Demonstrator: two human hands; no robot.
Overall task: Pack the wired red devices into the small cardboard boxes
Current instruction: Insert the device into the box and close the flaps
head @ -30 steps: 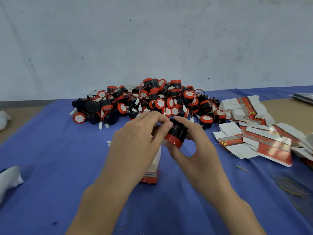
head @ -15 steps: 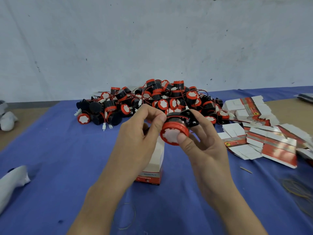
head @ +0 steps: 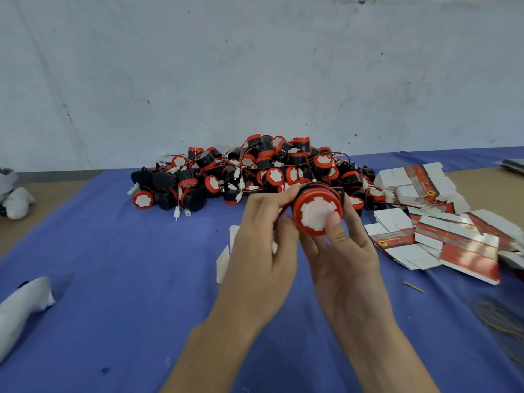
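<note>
A blue cloth (head: 127, 279) is covering the table, with a pile of wired red devices (head: 255, 174) lying at its far side and flat boxes (head: 442, 231) spreading to the right. Both hands are clamping one device (head: 314, 214) in the air. The right hand (head: 340, 256) is curling behind it, thumb on its white face. The left hand (head: 263, 251) is pinching its left edge, hiding most of a small open box (head: 224, 259).

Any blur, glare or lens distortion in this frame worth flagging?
Head view: light even and soft, no glare; the held device is sharp; the flat boxes and rubber bands at the right edge are smeared.
</note>
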